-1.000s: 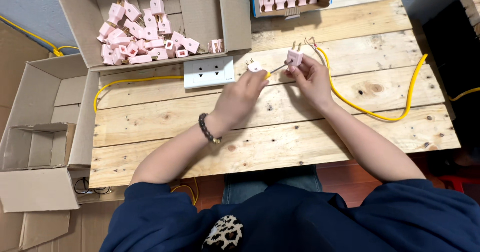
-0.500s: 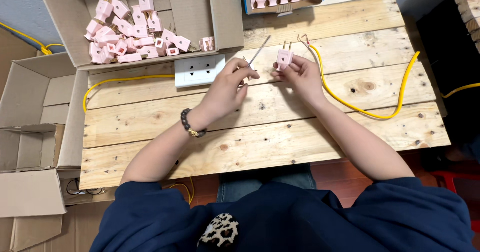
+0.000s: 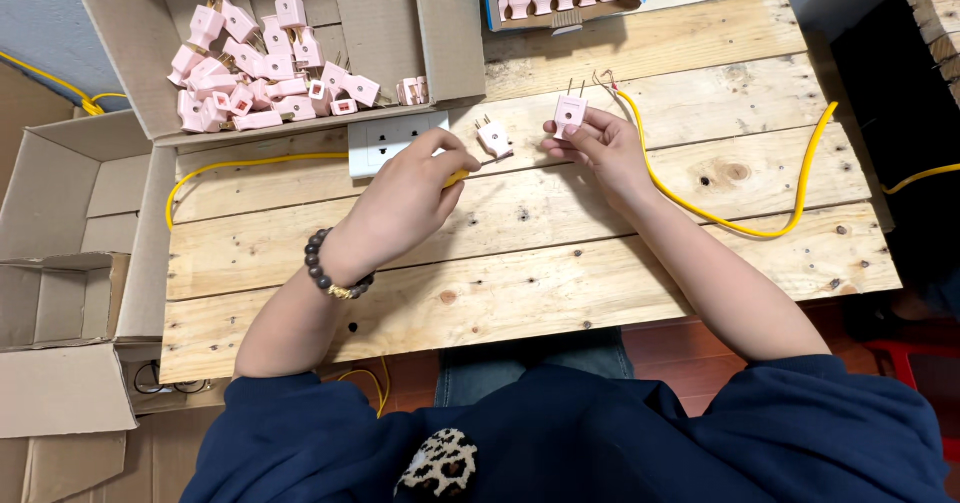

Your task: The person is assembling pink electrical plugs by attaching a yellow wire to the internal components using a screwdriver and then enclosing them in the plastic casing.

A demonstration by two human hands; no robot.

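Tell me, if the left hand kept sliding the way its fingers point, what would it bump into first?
Probably the small pink plug lying on the wooden table just beyond the left hand; the screwdriver tip it holds seems to aim there.

My desk (image 3: 600, 263) is a slab of pale, knotty wooden planks with nail heads and gaps between the boards. Below its near edge I see reddish-brown floor (image 3: 850, 323). To my left, open cardboard boxes (image 3: 60, 293) stand against the desk. Grey-blue floor (image 3: 40, 13) shows at the far left corner. The light is even and soft.
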